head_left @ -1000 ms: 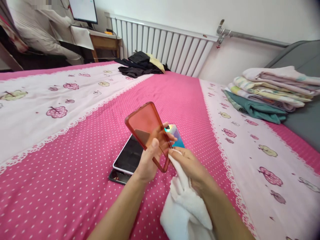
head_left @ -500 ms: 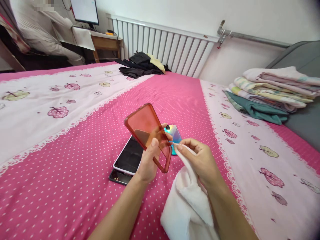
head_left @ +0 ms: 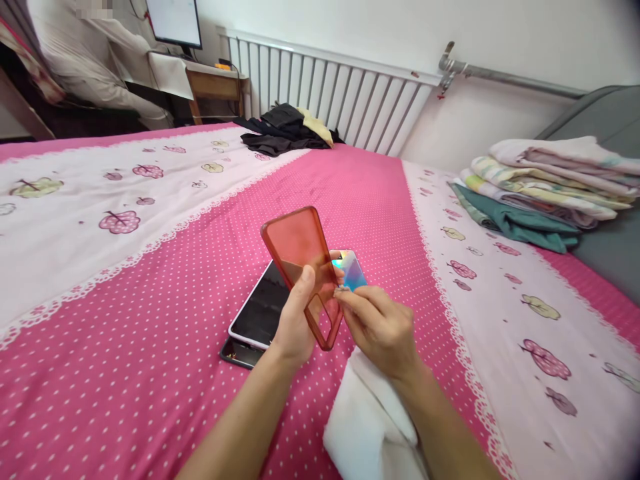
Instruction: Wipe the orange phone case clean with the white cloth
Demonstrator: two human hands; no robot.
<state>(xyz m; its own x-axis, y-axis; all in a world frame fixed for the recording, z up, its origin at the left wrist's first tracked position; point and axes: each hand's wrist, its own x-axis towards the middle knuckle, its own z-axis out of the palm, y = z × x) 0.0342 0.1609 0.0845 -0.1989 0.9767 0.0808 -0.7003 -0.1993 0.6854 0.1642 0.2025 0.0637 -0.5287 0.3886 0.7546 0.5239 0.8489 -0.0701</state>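
The fingers of our right hand (head_left: pixel 383 327) are pinching the white cloth (head_left: pixel 367 417) at the edge of the red case (head_left: pixel 297 237); with our left hand (head_left: pixel 294 323) we are gripping that case, tilted, above the bedspread (head_left: pixel 200 320), near a white-rimmed phone (head_left: pixel 257 310).

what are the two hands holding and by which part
The left hand holds the red phone case by its lower half, thumb over the left edge. The right hand seems to pinch an end of the white cloth.
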